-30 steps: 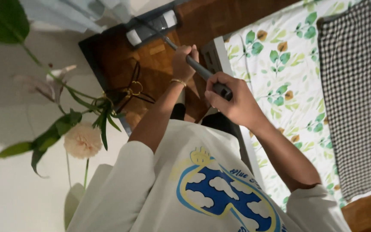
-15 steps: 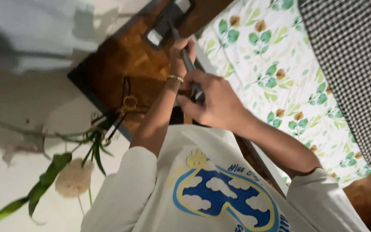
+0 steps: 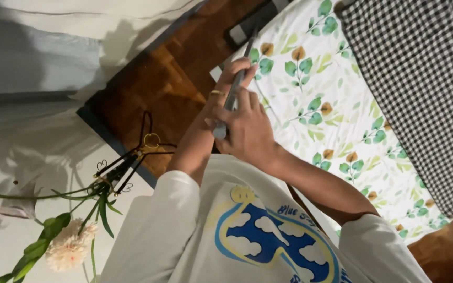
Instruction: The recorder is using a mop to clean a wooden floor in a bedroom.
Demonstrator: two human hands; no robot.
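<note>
Head view, tilted and looking down the person's own chest. Both hands close around a slim grey pole handle (image 3: pixel 235 89), one above the other. The right hand (image 3: pixel 247 131) wraps the lower end with fingers curled tight; the left hand (image 3: pixel 232 78), wearing a gold ring (image 3: pixel 217 93), grips just above it, fingers folded round the shaft. The handle runs up and away from the body to a dark flat head (image 3: pixel 247 29), which rests at the boundary between the wooden floor (image 3: pixel 174 78) and the edge of a leaf-patterned bedsheet (image 3: pixel 315 105). Beyond the sheet lies a black-and-white checked cloth (image 3: pixel 420 84). Forearms emerge from a white T-shirt (image 3: pixel 247 230) printed with a blue cloud design. To the other side stands a black wire holder (image 3: pixel 137 152) carrying green stems and a pale, fluffy flower (image 3: pixel 69 246); a white curtain (image 3: pixel 79 31) hangs past it.

Judged risks: the head lies close to the sheet, so a push toward the bed could snag or drag the fabric. A wide sideways swing of the handle or an elbow could strike the wire holder and tip the flowers, which sit near the left arm.
</note>
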